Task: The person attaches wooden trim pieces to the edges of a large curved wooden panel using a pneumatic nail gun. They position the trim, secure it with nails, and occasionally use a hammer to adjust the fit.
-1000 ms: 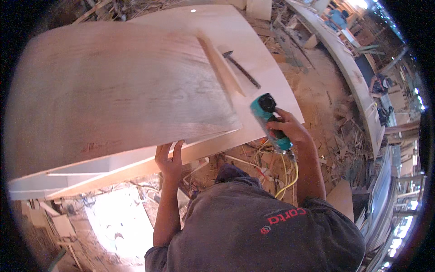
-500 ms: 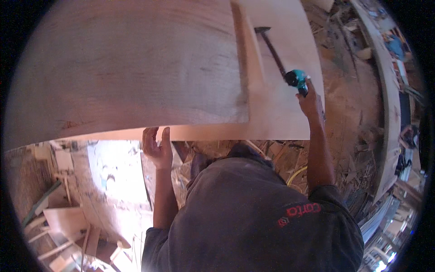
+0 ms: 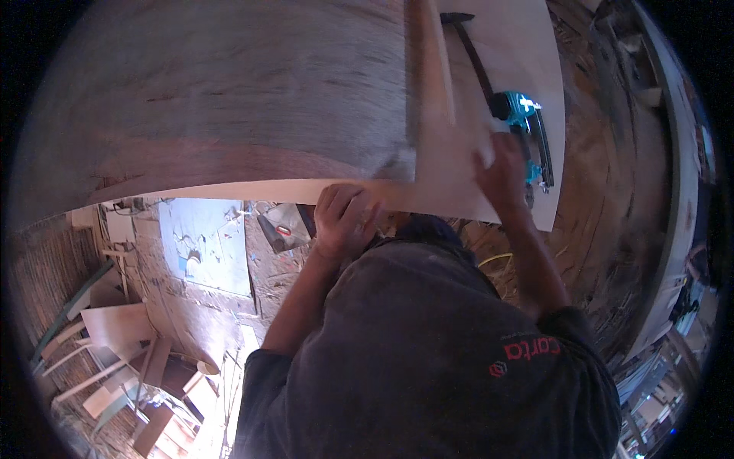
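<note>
A large wooden panel (image 3: pixel 252 99) with a greyish grained face spans the upper left, above a paler sheet (image 3: pixel 474 191). At their near edge is my left hand (image 3: pixel 340 222), its fingers loosely bent and the thumb apart. On the right part of the pale sheet lies a teal and black nail gun (image 3: pixel 520 111), with its long magazine pointing toward me. My right hand (image 3: pixel 505 172) is just left of the nail gun, blurred, thumb apart from the fingers, not gripping it. A dark hammer (image 3: pixel 472 57) lies beyond the nail gun, its head away from me.
A pale wooden strip (image 3: pixel 440 69) runs along the grey panel's right side. Wood offcuts (image 3: pixel 118 329) are piled at the lower left, near a bright sheet (image 3: pixel 202 245) on the littered floor. A long board (image 3: pixel 673 153) stands at the right, and a yellow hose (image 3: pixel 495 258) shows below the sheet.
My right hand has let go of the nail gun, which now lies on the pale sheet. My left hand has moved right along the near edge.
</note>
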Tool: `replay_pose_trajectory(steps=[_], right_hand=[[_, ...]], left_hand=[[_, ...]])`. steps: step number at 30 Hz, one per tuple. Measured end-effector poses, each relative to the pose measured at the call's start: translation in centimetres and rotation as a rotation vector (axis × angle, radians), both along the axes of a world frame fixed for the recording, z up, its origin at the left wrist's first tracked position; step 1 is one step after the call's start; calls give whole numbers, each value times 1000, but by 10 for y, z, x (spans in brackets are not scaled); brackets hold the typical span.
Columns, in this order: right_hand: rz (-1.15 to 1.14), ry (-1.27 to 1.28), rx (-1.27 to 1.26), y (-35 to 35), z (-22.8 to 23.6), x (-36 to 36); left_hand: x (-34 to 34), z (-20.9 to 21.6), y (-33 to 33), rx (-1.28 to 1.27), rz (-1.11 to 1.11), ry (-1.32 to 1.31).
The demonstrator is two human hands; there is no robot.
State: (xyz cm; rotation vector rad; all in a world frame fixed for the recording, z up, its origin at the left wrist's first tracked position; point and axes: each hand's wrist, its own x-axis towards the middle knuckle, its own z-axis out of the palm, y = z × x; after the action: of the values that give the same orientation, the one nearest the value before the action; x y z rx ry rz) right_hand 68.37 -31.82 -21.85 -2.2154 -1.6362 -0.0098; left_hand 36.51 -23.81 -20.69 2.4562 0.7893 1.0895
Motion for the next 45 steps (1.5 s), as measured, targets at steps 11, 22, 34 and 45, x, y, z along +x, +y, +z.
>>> replay_pose_trajectory(steps=[11, 22, 34, 45], right_hand=[[-51, 501, 59, 4, -59, -143], [-81, 463, 69, 5, -66, -136], [57, 535, -59, 12, -77, -110], [-58, 716, -82, 5, -45, -115]], left_hand=[[-15, 20, 21, -33, -248, 119], [-30, -8, -6, -383, -443, 181], [134, 102, 94, -120, -320, 98], [233, 59, 292, 123, 57, 603]])
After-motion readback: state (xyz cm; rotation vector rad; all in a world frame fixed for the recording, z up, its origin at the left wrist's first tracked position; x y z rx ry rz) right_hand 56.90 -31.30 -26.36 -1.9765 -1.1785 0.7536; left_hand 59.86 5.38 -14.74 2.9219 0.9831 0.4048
